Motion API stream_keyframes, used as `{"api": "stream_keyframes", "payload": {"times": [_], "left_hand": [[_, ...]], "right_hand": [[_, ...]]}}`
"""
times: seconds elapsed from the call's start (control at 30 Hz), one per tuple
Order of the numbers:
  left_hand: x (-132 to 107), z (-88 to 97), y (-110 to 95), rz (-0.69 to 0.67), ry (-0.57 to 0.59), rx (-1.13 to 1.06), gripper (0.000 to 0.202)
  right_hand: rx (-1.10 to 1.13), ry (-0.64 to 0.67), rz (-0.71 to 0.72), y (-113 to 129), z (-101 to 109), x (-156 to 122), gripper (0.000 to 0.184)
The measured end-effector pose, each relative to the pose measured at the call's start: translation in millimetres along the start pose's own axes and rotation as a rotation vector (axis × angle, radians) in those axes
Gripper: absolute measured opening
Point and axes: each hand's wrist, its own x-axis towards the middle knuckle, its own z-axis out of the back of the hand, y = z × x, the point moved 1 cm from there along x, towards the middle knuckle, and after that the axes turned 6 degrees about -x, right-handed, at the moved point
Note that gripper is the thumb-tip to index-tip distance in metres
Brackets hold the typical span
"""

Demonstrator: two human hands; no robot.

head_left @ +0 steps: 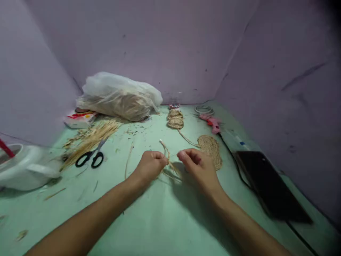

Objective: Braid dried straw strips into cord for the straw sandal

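My left hand point(153, 163) is closed in a pinch on a small bundle of straw strands point(166, 151). The bundle's pale tip stands up above the fingers, and loose ends fan out below towards the right. My right hand point(198, 163) is just to the right, thumb and fingertips together. A faint thin line seems to run from it to the bundle; what lies between its fingertips is too small to make out. Behind the right hand lies a flat oval of coiled straw braid point(211, 149). Its cord leads back to smaller coiled pieces point(175, 121).
Black-handled scissors point(92, 156) lie left beside loose straw point(93, 138). A plastic bag point(119, 96) sits at the back. On the right are a pink glue gun point(211, 122), its black cable and a dark tablet-like slab point(271, 185). A white container point(29, 169) stands far left.
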Motion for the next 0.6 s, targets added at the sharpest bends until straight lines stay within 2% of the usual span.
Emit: {"api": "stream_keyframes", "payload": {"times": [0.1,0.17,0.23,0.37,0.6], "left_hand": [[-2.8,-4.7,-0.1,-0.032,0.097,-0.025,0.015],[-3.6,-5.5,-0.4,-0.05,0.142,-0.014,0.015],[-3.1,-4.3,-0.7,-0.056,0.169,0.03,0.013],[-0.2,-0.3,0.1,-0.05,0.182,0.142,0.011],[3.0,5.4,-2.9,-0.137,0.058,0.334,0.014]], "right_hand": [[0.317,0.353,-0.236,-3.0,-13.9,-0.4,0.019],[0.411,0.461,-0.315,-3.4,-18.0,-1.3,0.016],[0.375,0.465,-0.324,-3.5,-17.9,-1.9,0.014],[0.151,0.417,-0.235,-4.1,-14.6,-1.2,0.016],[0.049,0.228,-0.179,-8.6,-18.1,1.5,0.015]]}}
